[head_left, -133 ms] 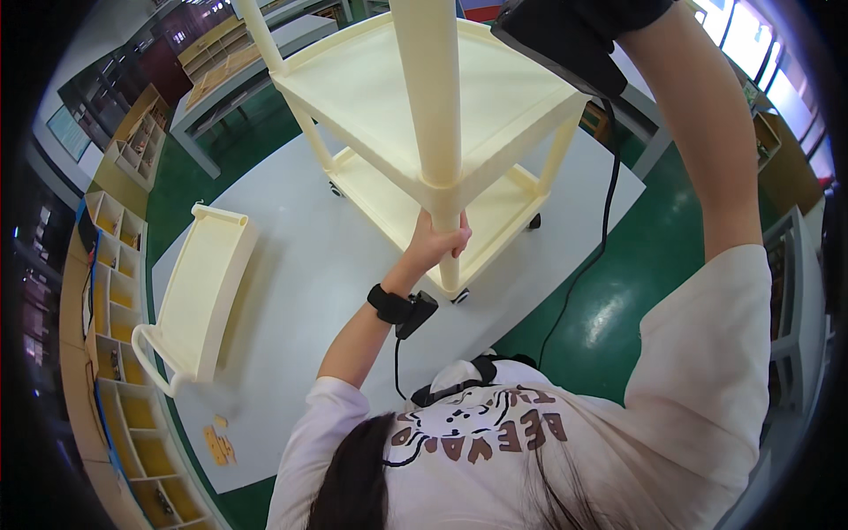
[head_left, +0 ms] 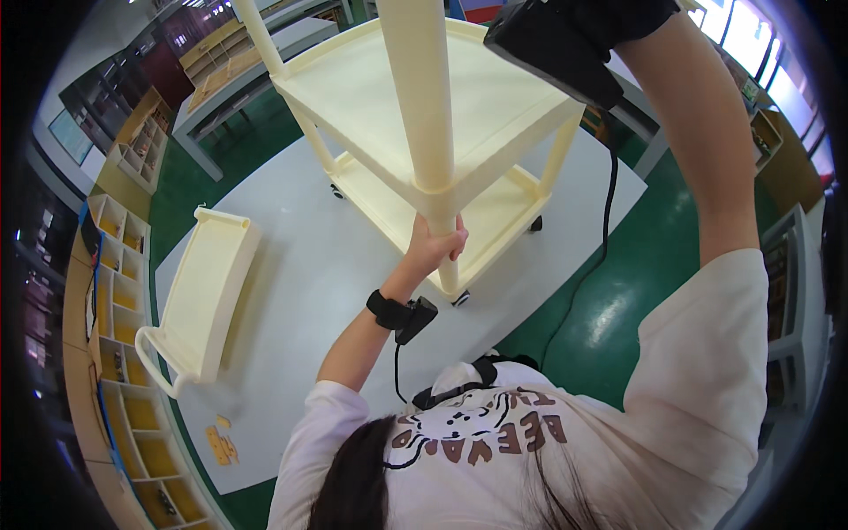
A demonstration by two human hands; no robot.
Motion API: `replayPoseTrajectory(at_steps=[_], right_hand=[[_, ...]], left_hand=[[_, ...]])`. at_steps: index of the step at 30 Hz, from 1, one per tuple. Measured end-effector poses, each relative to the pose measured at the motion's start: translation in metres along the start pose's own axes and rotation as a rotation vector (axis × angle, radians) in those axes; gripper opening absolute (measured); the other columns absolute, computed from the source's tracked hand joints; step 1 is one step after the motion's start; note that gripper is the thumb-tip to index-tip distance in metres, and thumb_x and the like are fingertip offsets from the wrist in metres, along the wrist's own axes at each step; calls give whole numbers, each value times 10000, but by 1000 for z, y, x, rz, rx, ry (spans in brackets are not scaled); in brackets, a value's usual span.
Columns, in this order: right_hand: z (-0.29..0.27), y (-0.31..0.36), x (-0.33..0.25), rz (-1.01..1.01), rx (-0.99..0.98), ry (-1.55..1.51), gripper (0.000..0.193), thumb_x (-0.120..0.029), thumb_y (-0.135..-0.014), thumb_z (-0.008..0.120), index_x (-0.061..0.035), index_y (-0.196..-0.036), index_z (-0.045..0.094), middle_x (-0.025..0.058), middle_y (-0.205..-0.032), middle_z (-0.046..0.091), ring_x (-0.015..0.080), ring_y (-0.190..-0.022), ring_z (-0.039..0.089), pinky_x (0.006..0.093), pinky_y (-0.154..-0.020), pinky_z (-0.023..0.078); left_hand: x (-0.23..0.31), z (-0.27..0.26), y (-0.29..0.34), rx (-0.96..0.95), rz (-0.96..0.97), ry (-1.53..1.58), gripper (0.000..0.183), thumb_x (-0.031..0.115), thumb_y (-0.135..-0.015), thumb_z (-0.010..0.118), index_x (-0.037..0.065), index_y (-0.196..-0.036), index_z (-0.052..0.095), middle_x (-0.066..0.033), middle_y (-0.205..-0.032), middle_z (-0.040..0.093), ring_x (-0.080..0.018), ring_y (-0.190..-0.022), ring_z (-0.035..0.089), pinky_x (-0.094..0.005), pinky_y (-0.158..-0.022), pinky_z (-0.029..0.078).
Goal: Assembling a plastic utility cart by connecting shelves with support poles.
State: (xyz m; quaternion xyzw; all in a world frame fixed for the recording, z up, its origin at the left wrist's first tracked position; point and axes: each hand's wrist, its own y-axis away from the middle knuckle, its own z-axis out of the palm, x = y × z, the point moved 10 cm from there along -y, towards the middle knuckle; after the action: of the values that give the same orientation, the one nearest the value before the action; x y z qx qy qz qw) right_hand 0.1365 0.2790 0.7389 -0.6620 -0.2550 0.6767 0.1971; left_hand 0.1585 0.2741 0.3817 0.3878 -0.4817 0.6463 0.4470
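A cream plastic trolley cart point(head_left: 353, 106) with two visible tray shelves stands on the white table, on small black casters. My left hand point(head_left: 435, 245) wraps round its near corner post, between the upper shelf and the lower shelf point(head_left: 495, 238). A black band with a small box sits on my left wrist. My right arm reaches up at the top right, beside the tall post point(head_left: 420, 97); a black strapped device covers the wrist, and the hand itself lies beyond the picture's upper edge.
A separate cream tray point(head_left: 199, 291) with a curved handle lies at the left of the white table point(head_left: 300, 344). Small orange-yellow pieces point(head_left: 221, 446) rest near its left edge. Shelving point(head_left: 132, 353) curves along the left. A black cable point(head_left: 583, 274) hangs over the green floor at right.
My right forearm and its device have shifted slightly down and left. The near post's upper part sits slightly further left. My left hand keeps its hold on the post.
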Motion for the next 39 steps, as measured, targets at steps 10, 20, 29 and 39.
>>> replayPoseTrajectory(at_steps=[10,20,29,39], right_hand=[[-35,19,-7,-44,669,240,134,-112,-656,526,-22,-612,436,29,-508,403,125,-420,418,241,-393,365],[-31,44,-19,-238,802,498,210,-138,-673,538,70,-700,543,107,-579,522,167,-485,518,274,-459,437],[-15,55,-45,-164,1225,1047,342,-250,-673,517,42,-836,590,205,-821,589,326,-802,572,366,-706,443],[-13,30,-47,-64,415,1072,335,-211,-692,588,14,-923,497,98,-800,535,203,-758,546,385,-695,450]], left_hand=[[6,-1,1,62,51,-62,96,66,-606,509,31,-604,420,-37,-436,408,-114,-363,405,-219,-397,351],[7,-10,-2,76,109,-140,91,75,-608,471,38,-555,405,-44,-428,410,-118,-337,381,-226,-387,354],[11,-12,-7,78,97,-130,97,80,-617,470,42,-563,400,-44,-421,402,-118,-354,390,-228,-381,342],[17,7,-4,-26,90,-13,110,27,-625,523,23,-558,436,-35,-412,418,-109,-339,406,-218,-347,323]])
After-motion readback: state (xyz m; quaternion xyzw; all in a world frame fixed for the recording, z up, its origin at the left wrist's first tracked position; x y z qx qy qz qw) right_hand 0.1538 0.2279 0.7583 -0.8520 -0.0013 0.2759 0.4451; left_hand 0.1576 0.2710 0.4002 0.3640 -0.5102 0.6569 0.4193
